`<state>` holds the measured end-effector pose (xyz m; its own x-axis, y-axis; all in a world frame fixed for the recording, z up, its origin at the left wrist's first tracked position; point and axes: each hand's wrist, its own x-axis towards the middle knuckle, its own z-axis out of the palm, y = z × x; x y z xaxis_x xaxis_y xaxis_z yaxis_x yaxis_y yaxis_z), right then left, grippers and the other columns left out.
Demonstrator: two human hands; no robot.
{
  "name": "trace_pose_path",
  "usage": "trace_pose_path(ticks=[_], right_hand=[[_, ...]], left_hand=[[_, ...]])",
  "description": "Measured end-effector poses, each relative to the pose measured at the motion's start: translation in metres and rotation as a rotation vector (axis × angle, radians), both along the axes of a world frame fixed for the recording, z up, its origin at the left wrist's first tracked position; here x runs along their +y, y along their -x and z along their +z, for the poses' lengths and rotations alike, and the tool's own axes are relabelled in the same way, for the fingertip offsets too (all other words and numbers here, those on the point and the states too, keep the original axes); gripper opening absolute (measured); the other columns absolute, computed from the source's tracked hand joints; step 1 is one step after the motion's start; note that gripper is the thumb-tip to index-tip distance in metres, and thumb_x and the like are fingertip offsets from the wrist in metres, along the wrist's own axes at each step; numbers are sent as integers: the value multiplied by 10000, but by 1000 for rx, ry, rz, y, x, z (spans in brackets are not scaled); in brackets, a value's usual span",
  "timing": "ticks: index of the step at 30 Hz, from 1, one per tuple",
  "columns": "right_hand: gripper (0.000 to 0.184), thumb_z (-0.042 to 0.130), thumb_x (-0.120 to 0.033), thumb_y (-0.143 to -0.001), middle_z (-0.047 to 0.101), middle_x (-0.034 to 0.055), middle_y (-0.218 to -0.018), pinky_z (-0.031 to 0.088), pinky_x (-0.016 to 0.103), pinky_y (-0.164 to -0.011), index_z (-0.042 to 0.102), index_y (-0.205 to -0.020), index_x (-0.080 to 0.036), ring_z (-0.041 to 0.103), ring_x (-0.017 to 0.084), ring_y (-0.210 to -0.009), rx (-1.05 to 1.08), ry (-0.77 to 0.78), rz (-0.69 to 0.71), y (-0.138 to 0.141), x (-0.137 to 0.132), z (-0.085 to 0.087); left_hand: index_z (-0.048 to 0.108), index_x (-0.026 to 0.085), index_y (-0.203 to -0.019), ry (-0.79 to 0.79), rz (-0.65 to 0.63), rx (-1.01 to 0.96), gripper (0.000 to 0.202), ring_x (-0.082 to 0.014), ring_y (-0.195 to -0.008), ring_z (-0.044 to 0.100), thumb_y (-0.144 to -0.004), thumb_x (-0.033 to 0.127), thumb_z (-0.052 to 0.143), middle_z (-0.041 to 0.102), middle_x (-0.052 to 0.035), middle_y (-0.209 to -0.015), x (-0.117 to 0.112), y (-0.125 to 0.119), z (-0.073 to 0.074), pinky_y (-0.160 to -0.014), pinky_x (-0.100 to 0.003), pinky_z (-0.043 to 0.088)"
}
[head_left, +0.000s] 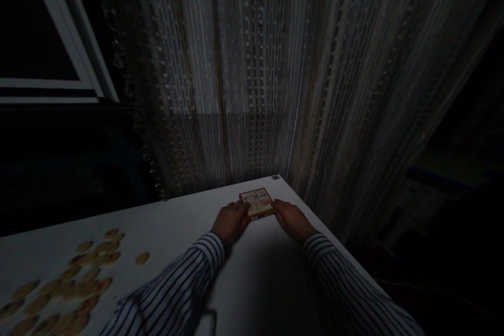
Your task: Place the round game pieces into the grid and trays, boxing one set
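The flat box (256, 202) is at the far end of the white table (173, 228), held between the half-curled left hand (230, 223) on its left edge and the right hand (292, 219), loosely bent, fingertips on its right edge. Round yellowish discs (90, 275) lie scattered at near left; a stringed curtain (252, 73) hangs beyond the far edge.
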<state>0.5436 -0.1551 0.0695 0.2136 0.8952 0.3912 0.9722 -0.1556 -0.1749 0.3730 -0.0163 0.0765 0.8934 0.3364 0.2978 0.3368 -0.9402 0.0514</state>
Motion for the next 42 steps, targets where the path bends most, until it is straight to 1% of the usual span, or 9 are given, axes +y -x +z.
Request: trace_pose_path(ticks=[6, 10, 14, 18, 22, 32, 36, 39, 42], right_hand=[[346, 337, -208, -869, 535, 81, -1194, 354, 309, -924, 480, -1181, -163, 491, 172, -1074, 29, -45, 2, 11, -11, 15], [352, 342, -214, -867, 542, 86, -1188, 356, 327, -926, 487, -1181, -153, 493, 182, -1072, 48, -90, 12, 21, -12, 21], [353, 344, -220, -864, 568, 89, -1152, 377, 346, -916, 497, -1174, -147, 511, 187, -1050, 58, -131, 28, 35, -13, 24], [357, 359, -218, -856, 566, 93, -1159, 380, 352, -922, 500, -1176, -143, 510, 190, -1059, 62, -126, 91, 54, -13, 26], [339, 364, -210, -852, 576, 86, -1145, 377, 351, -922, 525, -1143, -145, 514, 190, -1051, 63, -125, 144, 76, -10, 28], [343, 363, -204, -855, 579, 73, -1143, 375, 343, -911, 516, -1159, -156, 515, 174, -1044, 50, -84, 297, 136, 12, 33], [342, 351, -214, -863, 577, 64, -1149, 373, 338, -907, 514, -1161, -175, 517, 167, -1041, 45, -70, 371, 164, 18, 35], [333, 348, -211, -867, 575, 57, -1153, 369, 332, -904, 515, -1153, -177, 516, 162, -1041, 34, -49, 409, 184, 21, 36], [329, 340, -208, -871, 578, 60, -1147, 369, 325, -894, 514, -1149, -179, 522, 156, -1032, 30, -41, 461, 202, 23, 35]], left_hand=[[512, 157, -1156, 63, 49, -60, 423, -252, -1108, 480, -847, 392, 341, 496, -141, -1242, 15, 24, 38, -918, -379, 376], [572, 157, -1085, 119, 24, -126, 418, -225, -1081, 510, -839, 414, 353, 552, -114, -1185, 20, 42, 59, -934, -345, 374], [584, 171, -1061, 197, 11, -188, 406, -209, -1048, 534, -829, 423, 366, 595, -78, -1129, 17, 64, 72, -918, -332, 393], [591, 173, -1048, 239, 24, -222, 409, -206, -1017, 551, -828, 431, 362, 610, -66, -1103, 11, 89, 79, -897, -329, 409], [596, 170, -1040, 259, 59, -238, 412, -204, -998, 559, -828, 435, 363, 618, -68, -1088, 8, 115, 80, -870, -320, 425], [599, 181, -1036, 297, 165, -267, 390, -207, -984, 568, -826, 420, 373, 624, -64, -1076, 5, 168, 68, -862, -331, 432], [597, 175, -1035, 319, 215, -339, 399, -210, -953, 582, -828, 426, 365, 627, -69, -1071, -2, 191, 66, -861, -344, 439], [596, 176, -1034, 331, 269, -395, 393, -210, -967, 578, -825, 426, 376, 632, -64, -1062, -8, 209, 60, -863, -352, 443], [591, 181, -1036, 334, 336, -453, 386, -207, -993, 565, -826, 427, 381, 629, -61, -1066, -13, 228, 48, -889, -362, 430]])
